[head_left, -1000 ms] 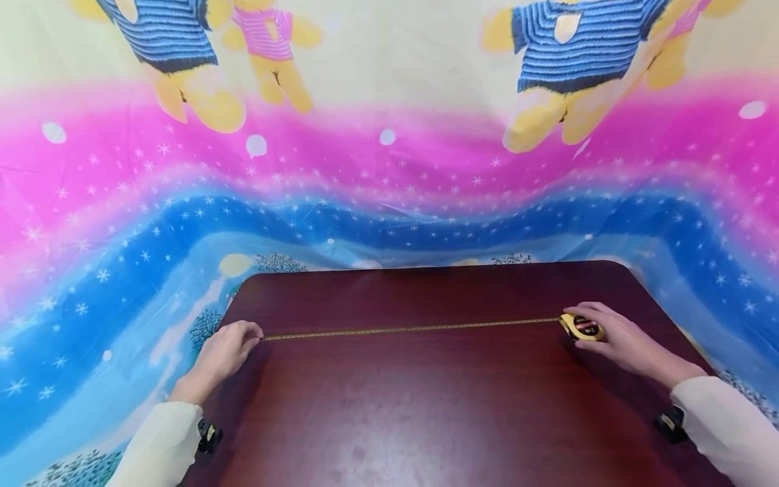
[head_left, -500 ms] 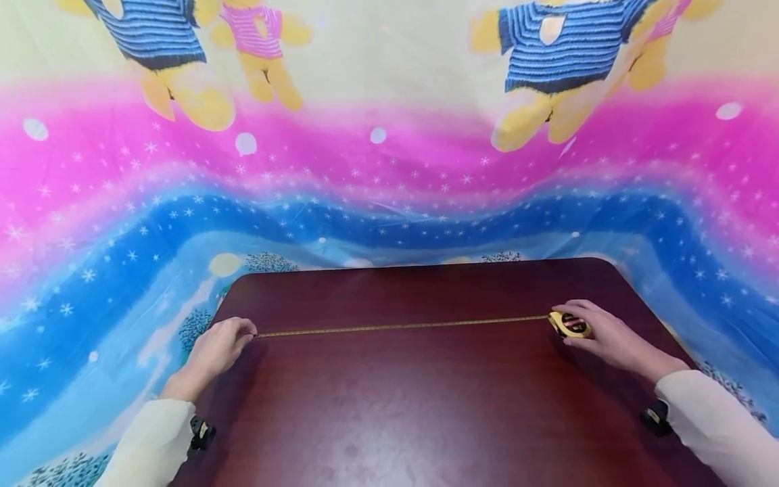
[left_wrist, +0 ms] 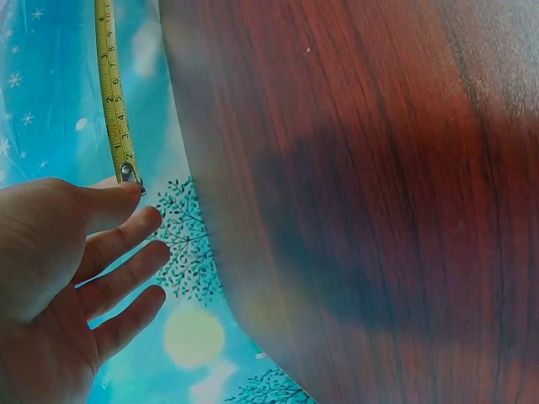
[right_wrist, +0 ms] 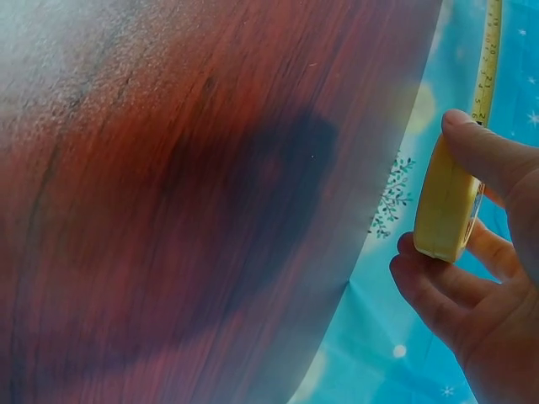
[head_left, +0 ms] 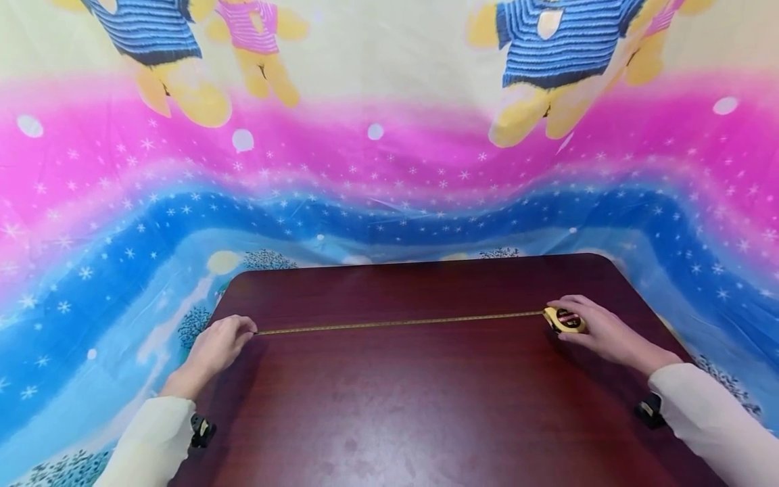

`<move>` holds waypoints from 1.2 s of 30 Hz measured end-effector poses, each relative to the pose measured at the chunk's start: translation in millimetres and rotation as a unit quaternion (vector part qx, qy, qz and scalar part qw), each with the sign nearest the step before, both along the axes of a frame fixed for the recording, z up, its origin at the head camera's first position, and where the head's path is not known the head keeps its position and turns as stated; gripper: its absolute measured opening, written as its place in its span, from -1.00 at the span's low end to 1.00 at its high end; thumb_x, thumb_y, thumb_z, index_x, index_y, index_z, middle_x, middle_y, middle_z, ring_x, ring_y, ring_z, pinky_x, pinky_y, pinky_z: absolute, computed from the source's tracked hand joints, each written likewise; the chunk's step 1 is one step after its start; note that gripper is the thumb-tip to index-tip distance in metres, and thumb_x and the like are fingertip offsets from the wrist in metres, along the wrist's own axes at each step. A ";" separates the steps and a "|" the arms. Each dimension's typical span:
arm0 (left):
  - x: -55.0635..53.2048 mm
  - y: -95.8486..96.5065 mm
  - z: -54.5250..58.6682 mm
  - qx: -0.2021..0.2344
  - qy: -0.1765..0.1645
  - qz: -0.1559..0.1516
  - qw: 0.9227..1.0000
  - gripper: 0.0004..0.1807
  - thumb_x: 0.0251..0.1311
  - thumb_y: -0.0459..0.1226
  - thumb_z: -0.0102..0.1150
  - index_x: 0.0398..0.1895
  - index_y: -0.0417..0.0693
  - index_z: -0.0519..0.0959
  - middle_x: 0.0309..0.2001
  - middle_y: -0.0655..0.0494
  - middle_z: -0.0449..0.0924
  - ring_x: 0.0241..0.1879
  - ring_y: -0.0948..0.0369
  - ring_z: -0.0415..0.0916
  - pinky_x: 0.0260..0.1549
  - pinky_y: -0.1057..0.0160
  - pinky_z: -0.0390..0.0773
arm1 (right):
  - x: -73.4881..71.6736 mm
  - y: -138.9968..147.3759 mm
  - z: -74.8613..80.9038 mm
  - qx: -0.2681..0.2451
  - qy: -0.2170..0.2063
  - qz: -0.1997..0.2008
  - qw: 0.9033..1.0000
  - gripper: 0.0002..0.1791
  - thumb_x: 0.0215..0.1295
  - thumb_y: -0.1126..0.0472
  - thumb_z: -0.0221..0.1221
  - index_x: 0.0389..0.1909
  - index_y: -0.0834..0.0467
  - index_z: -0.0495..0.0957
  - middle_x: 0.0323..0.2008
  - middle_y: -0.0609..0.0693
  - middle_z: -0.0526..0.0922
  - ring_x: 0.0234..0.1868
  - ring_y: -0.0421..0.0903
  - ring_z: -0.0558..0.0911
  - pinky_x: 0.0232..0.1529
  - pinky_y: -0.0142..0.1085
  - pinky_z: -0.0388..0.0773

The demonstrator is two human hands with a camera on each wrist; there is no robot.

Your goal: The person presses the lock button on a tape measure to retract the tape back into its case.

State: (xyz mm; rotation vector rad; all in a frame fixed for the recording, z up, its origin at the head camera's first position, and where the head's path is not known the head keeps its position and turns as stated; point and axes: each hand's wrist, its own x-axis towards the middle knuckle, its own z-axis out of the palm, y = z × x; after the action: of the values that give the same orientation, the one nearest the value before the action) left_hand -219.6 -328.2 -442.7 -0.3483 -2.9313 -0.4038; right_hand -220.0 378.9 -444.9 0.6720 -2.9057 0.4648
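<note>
A yellow tape measure (head_left: 564, 320) is held by my right hand (head_left: 599, 329), thumb on one side of the case and fingers on the other. Its yellow blade (head_left: 395, 324) stretches almost straight across to my left hand (head_left: 219, 348). In the left wrist view the thumb and index finger pinch the blade's metal end hook (left_wrist: 128, 173), while the other fingers spread loosely. Seen from the right wrist, the tape case (right_wrist: 446, 202) stands between thumb and fingertips, with the blade leaving its top. Both hands are raised above the tabletop, casting shadows on it.
The dark red-brown wooden table (head_left: 389, 392) has rounded far corners. Behind and around it hangs a pink and blue cloth (head_left: 377, 176) printed with bears and snowflakes. A small black device (head_left: 202, 431) sits at the left wrist and another black device (head_left: 650, 410) at the right.
Both hands, the tape and the whole scene shift slightly left in the head view, mostly in the first half second. The tape stays stretched and both holds are kept.
</note>
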 end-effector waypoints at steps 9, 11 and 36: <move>-3.5 1.2 -7.2 0.002 -0.008 0.007 1.000 -0.90 0.36 -0.34 0.21 -0.15 -0.07 0.69 -0.17 -0.04 0.74 -0.20 -0.01 0.67 -0.20 -0.13 0.63 | -2.8 -5.3 -3.7 -0.005 0.003 -0.001 1.000 -0.34 0.20 0.17 0.42 0.33 0.14 0.47 0.19 0.17 0.53 0.07 0.07 0.59 -0.04 0.00 0.61; -4.2 1.6 -7.8 0.001 -0.006 0.006 1.000 -0.90 0.36 -0.34 0.21 -0.16 -0.08 0.69 -0.17 -0.04 0.74 -0.20 -0.01 0.67 -0.20 -0.13 0.63 | -2.9 -5.7 -4.1 -0.006 0.001 0.000 1.000 -0.34 0.20 0.17 0.42 0.33 0.15 0.47 0.19 0.17 0.52 0.07 0.07 0.58 -0.04 0.01 0.60; -8.7 7.7 -8.4 0.001 0.000 -0.004 1.000 -0.91 0.34 -0.35 0.22 -0.18 -0.08 0.69 -0.19 -0.03 0.74 -0.19 -0.02 0.66 -0.16 -0.14 0.62 | -8.8 -11.5 -6.8 -0.017 -0.044 -0.002 0.999 -0.34 0.26 0.18 0.37 0.38 0.11 0.41 0.26 0.19 0.48 0.15 0.13 0.55 0.10 0.14 0.56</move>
State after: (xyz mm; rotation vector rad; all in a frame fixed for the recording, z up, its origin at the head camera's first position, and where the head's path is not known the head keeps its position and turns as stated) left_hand -228.4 -320.5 -451.1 -0.3599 -2.9309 -0.4087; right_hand -228.8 367.4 -451.7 0.6574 -2.9726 0.5566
